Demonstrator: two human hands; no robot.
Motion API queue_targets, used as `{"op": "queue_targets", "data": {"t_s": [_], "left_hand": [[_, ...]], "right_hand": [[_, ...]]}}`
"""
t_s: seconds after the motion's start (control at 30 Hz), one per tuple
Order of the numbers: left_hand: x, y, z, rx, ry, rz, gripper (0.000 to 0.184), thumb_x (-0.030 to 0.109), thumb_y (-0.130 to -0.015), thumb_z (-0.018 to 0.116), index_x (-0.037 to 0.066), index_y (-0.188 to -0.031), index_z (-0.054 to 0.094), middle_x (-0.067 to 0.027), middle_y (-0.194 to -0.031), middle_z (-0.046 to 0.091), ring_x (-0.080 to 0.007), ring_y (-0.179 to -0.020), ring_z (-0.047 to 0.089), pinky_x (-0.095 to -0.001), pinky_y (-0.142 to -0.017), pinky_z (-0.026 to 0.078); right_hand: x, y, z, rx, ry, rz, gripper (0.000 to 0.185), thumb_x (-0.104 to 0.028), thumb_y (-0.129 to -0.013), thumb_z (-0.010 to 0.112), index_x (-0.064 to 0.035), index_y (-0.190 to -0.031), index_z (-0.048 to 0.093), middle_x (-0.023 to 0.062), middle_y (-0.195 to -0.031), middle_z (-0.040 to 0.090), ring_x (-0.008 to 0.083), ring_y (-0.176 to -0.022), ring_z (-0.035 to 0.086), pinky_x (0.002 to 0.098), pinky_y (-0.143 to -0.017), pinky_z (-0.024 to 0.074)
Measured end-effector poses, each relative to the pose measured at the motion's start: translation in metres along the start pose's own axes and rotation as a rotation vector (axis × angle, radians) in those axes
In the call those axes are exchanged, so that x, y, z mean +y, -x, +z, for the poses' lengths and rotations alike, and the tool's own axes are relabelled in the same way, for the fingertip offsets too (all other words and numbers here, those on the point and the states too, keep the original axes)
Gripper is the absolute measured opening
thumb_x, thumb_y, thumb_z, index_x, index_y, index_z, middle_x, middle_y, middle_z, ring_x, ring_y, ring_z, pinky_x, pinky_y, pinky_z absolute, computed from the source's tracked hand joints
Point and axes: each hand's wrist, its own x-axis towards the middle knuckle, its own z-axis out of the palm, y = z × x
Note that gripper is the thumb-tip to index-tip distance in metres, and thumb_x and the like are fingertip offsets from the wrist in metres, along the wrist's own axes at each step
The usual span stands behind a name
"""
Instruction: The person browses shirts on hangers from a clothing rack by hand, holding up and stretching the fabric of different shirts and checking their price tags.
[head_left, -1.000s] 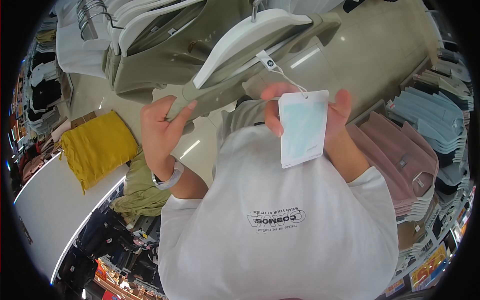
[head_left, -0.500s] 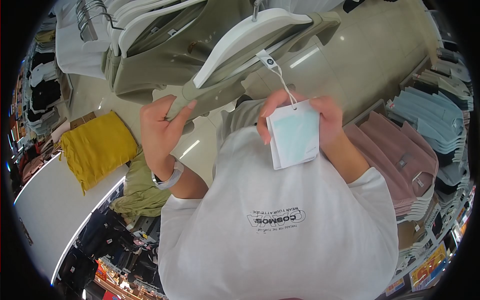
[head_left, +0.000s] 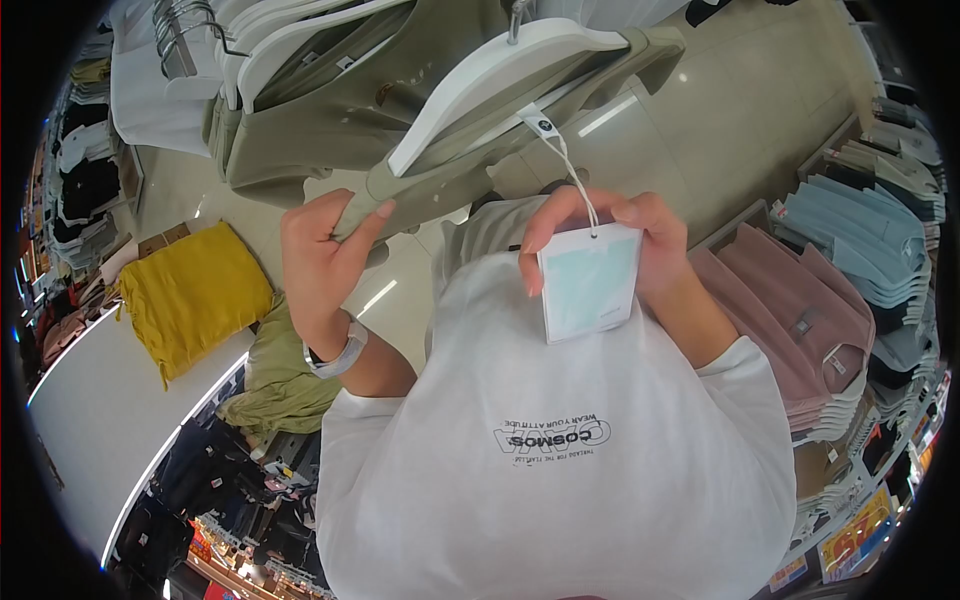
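Note:
An olive garment [head_left: 440, 190] hangs on a white hanger [head_left: 480, 75] at the upper middle. My left hand [head_left: 328, 265], with a silver band at its wrist, is closed on the garment's shoulder edge near the hanger's left end. A white and pale-blue tag [head_left: 590, 283] dangles on a white string from the garment's neck label [head_left: 540, 123]. Around the tag's top edge and string, my right hand [head_left: 640, 235] has its fingers and thumb closed. Part of that hand is hidden behind the tag.
More olive garments [head_left: 300, 150] hang at the upper left. A yellow garment [head_left: 195, 295] lies on a white counter [head_left: 120, 400] at the left. Folded pink garments [head_left: 780, 300] and light-blue ones [head_left: 850, 225] are stacked at the right.
My right hand has shifted its fingers and closed round the top of the tag, which has moved slightly left and down. My left hand keeps its hold on the garment.

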Motion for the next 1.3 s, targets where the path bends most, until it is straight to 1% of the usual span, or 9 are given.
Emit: {"op": "queue_targets", "data": {"t_s": [0.17, 0.37, 0.47, 0.63, 0.93, 1.03, 1.17, 1.23, 1.3], "left_hand": [[0.000, 0.001, -0.001, 0.004, 0.006, 0.004, 0.027, 0.008, -0.075, 0.073, -0.005, -0.065, 0.052, -0.0096, -0.052, 0.039, -0.0183, -0.048, 0.030, -0.0305, -0.045, 0.028], [0.005, 0.003, -0.002, 0.001, 0.001, 0.026, 0.025, 0.007, -0.074, 0.073, -0.005, -0.065, 0.053, -0.0100, -0.052, 0.041, -0.0184, -0.046, 0.032, -0.0305, -0.045, 0.029], [0.005, 0.003, -0.002, -0.002, 0.012, 0.026, 0.025, 0.007, -0.074, 0.073, -0.005, -0.065, 0.054, -0.0101, -0.052, 0.043, -0.0187, -0.045, 0.034, -0.0304, -0.045, 0.030], [-0.003, 0.005, -0.001, 0.002, -0.021, 0.082, 0.027, 0.008, -0.073, 0.074, -0.005, -0.064, 0.051, -0.0109, -0.052, 0.039, -0.0208, -0.047, 0.030, -0.0310, -0.045, 0.029], [0.002, 0.005, 0.002, 0.011, 0.041, 0.037, 0.030, 0.008, -0.073, 0.074, -0.005, -0.064, 0.049, -0.0105, -0.053, 0.036, -0.0206, -0.049, 0.028, -0.0314, -0.045, 0.027], [-0.004, 0.005, 0.000, 0.013, -0.014, 0.034, 0.028, 0.007, -0.073, 0.074, -0.006, -0.065, 0.050, -0.0096, -0.052, 0.036, -0.0201, -0.049, 0.028, -0.0305, -0.045, 0.027], [0.003, 0.005, 0.000, 0.063, 0.058, -0.009, 0.028, 0.006, -0.073, 0.073, -0.006, -0.065, 0.049, -0.0093, -0.053, 0.036, -0.0201, -0.050, 0.028, -0.0300, -0.046, 0.027], [0.006, 0.004, -0.002, 0.092, 0.065, 0.017, 0.028, 0.006, -0.072, 0.073, -0.006, -0.066, 0.049, -0.0097, -0.054, 0.035, -0.0207, -0.050, 0.028, -0.0298, -0.046, 0.027], [0.001, 0.003, -0.004, 0.093, 0.036, 0.057, 0.027, 0.006, -0.072, 0.073, -0.006, -0.067, 0.050, -0.0099, -0.054, 0.035, -0.0211, -0.050, 0.028, -0.0296, -0.046, 0.027]], "right_hand": [[0.004, -0.003, -0.010, -0.056, 0.176, -0.108, 0.060, -0.043, -0.087, 0.038, 0.0070, -0.116, 0.053, 0.0299, -0.103, 0.059, 0.0305, -0.086, 0.061, 0.0358, -0.074, 0.0486], [-0.004, 0.004, -0.008, -0.279, -0.095, -0.058, 0.060, -0.042, -0.086, 0.046, 0.0044, -0.123, 0.049, 0.0309, -0.104, 0.057, 0.0306, -0.092, 0.059, 0.0329, -0.079, 0.0462], [-0.006, 0.006, -0.006, -0.187, -0.253, 0.141, 0.062, -0.049, -0.087, 0.040, 0.0047, -0.114, 0.053, 0.0271, -0.102, 0.058, 0.0295, -0.095, 0.056, 0.0310, -0.079, 0.0444], [-0.008, 0.000, -0.001, 0.080, 0.181, 0.133, 0.077, -0.064, -0.089, 0.022, 0.0032, -0.099, 0.057, 0.0183, -0.095, 0.059, 0.0237, -0.093, 0.053, 0.0277, -0.074, 0.0420], [-0.002, 0.007, 0.015, 0.035, 0.286, 0.118, 0.082, -0.079, -0.081, 0.024, -0.0032, -0.087, 0.055, 0.0134, -0.097, 0.053, 0.0238, -0.089, 0.051, 0.0323, -0.076, 0.0416], [0.011, -0.003, 0.006, 0.042, 0.071, -0.123, 0.077, -0.074, -0.085, 0.022, -0.0041, -0.080, 0.053, 0.0131, -0.092, 0.053, 0.0240, -0.091, 0.053, 0.0334, -0.079, 0.0407], [-0.015, -0.001, -0.019, -0.030, -0.111, -0.076, 0.077, -0.067, -0.090, 0.020, -0.0008, -0.086, 0.058, 0.0151, -0.091, 0.055, 0.0241, -0.091, 0.055, 0.0330, -0.083, 0.0389], [-0.025, 0.000, -0.027, 0.130, 0.426, 0.041, 0.075, -0.062, -0.093, 0.023, 0.0018, -0.099, 0.061, 0.0166, -0.092, 0.058, 0.0248, -0.090, 0.057, 0.0347, -0.084, 0.0390], [-0.030, -0.004, -0.025, 0.175, 0.473, 0.047, 0.072, -0.061, -0.093, 0.028, 0.0025, -0.105, 0.060, 0.0158, -0.091, 0.060, 0.0232, -0.087, 0.058, 0.0345, -0.082, 0.0406]]}}
